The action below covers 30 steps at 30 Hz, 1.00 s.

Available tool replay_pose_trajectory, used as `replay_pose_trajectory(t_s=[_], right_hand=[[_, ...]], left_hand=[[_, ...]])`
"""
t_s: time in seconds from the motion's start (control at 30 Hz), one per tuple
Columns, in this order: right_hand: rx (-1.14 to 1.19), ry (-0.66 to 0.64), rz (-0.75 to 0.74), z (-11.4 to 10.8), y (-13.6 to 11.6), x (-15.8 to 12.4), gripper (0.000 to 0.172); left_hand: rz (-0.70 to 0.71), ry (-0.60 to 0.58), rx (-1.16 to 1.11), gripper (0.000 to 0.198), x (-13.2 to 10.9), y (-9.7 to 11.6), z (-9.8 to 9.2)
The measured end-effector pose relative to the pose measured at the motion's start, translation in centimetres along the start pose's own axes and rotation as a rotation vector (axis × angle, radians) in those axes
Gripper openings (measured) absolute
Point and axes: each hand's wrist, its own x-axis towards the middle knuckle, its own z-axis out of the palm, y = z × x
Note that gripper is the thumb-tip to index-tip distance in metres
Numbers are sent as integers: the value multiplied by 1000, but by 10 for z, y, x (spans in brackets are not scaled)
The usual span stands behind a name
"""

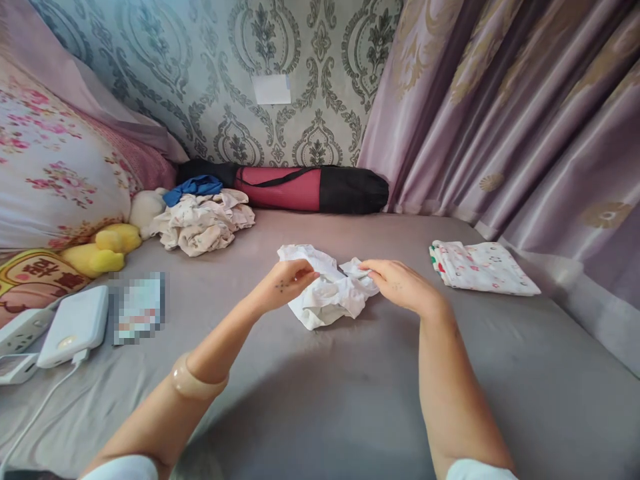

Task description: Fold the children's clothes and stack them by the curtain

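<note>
A crumpled white cloth garment (333, 300) lies bunched on the grey bed sheet in front of me. At its left edge my left hand (286, 285) pinches the fabric between thumb and fingers. My right hand (397, 285) grips a raised fold on the opposite side, fingertips closed on it. The garment's exact kind does not show in its creases. Off to the right sits a folded stack of printed white cloth (487, 268), with green and red fabric at its left end. A loose heap of pale patterned clothes (203, 223) rests farther back on the left, topped by a blue cloth (194, 189).
A red and black rolled bag (280, 188) lies along the wall. At left are a floral pillow (55, 160), yellow plush toy (107, 250), white power bank (75, 327) with cable, power strip (25, 330) and a blurred-out packet (140, 307). Purple curtains (450, 113) hang at right.
</note>
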Motion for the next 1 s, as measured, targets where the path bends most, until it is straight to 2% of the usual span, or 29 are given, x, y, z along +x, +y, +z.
replay_pose_trajectory(t_s=[0.2, 0.33, 0.5, 0.6, 0.67, 0.8, 0.9, 1.0], right_hand=[[132, -137, -107, 20, 16, 23, 37], [169, -217, -161, 35, 20, 31, 42], [163, -271, -35, 40, 19, 34, 36], [184, -201, -87, 35, 20, 32, 26], [239, -79, -113, 28, 23, 30, 20], [414, 161, -52, 13, 29, 23, 16], [555, 229, -46, 3, 30, 18, 16], [588, 249, -37, -5, 28, 15, 18]], left_hand=[[-200, -152, 75, 39, -40, -19, 19], [-168, -161, 122, 42, -50, -29, 37], [-93, -89, 112, 47, -53, -38, 52], [-85, -44, 113, 46, -50, -41, 56], [-84, -32, 120, 44, -47, -44, 58], [-22, 9, 159, 38, -40, -53, 62], [8, 40, 157, 31, -36, -54, 62], [24, 63, 101, 27, -34, -47, 59]])
